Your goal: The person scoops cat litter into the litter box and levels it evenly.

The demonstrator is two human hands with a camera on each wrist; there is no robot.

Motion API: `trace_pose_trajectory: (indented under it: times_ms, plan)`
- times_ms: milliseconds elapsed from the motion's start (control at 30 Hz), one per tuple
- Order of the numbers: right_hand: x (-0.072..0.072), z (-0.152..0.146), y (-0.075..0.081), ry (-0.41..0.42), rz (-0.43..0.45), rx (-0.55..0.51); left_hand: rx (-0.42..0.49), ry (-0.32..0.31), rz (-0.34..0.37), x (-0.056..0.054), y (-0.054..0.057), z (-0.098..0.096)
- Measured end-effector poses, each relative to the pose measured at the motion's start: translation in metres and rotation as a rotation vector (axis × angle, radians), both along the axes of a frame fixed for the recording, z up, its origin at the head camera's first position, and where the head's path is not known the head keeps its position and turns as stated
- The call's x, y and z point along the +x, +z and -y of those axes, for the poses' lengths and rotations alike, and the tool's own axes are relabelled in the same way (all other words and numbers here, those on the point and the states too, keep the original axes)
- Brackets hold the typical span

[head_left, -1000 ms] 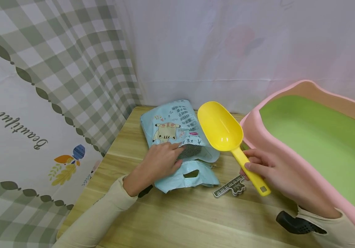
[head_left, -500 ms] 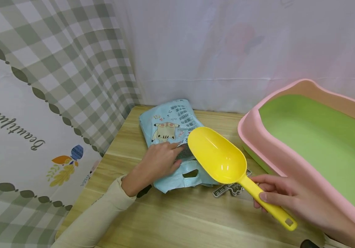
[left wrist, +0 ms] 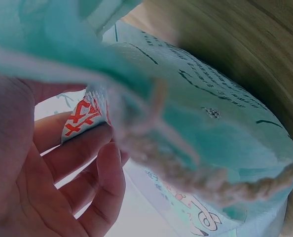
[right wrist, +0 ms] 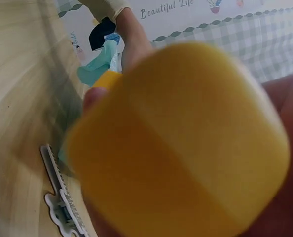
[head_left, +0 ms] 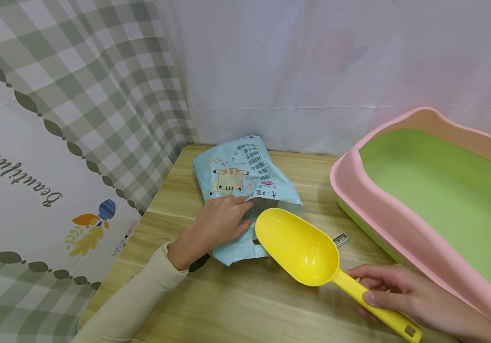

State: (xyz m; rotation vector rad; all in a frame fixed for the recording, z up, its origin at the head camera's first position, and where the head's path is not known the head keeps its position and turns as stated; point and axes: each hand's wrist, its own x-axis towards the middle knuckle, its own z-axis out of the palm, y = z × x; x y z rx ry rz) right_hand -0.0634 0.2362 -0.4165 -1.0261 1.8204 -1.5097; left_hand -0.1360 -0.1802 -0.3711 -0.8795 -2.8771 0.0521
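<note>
A light-blue cat litter bag (head_left: 245,164) lies on its side, its torn mouth facing me, grey granules (head_left: 263,206) visible inside. My left hand (head_left: 219,221) holds the upper edge of that mouth. In the left wrist view, curled fingers (left wrist: 109,170) grip a fold of the bag printed with red characters. My right hand (head_left: 408,297) grips the handle of a yellow scoop (head_left: 299,247), thumb on top. The scoop's bowl faces up with nothing in it, its tip overlapping the bag's front flap. The scoop's handle end (right wrist: 186,143) fills most of the right wrist view.
A pink and green litter box (head_left: 374,205) stands on the right, close to my right forearm. A small ruler-like piece with a scalloped edge (right wrist: 62,197) lies on the wooden table (head_left: 228,305), mostly behind the scoop in the head view. Cloth curtains (head_left: 280,62) hang behind and left.
My right hand has drawn the scoop down toward me, the hand also going right. The bowl has left the bag's printed face and sits lower, before the mouth. My left hand keeps its place.
</note>
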Motion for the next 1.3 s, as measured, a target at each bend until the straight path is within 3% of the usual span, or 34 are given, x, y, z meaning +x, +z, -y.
trace_pose_trajectory:
  times_ms: [167,267,467,833,1100,1300]
  plan:
    - [-0.004,0.008,0.001,-0.041,0.156,0.012,0.008,-0.001,0.005,0.001,0.001,0.000]
    - [-0.008,0.016,0.003,-0.073,0.198,-0.004,0.001,-0.001,0.007,0.001,0.000,0.000]
    - [-0.016,0.036,0.012,-0.117,0.141,-0.007,0.000,0.007,0.019,0.001,0.000,-0.001]
    - [-0.018,0.055,0.038,-0.233,0.073,0.173,0.015,0.003,-0.033,0.002,0.001,-0.003]
    - [-0.019,0.055,0.053,-0.204,0.041,0.240,0.017,0.014,-0.034,0.005,0.003,-0.007]
    - [-0.023,0.062,0.065,-0.247,0.066,0.368,0.019,0.019,-0.032,0.007,0.002,-0.008]
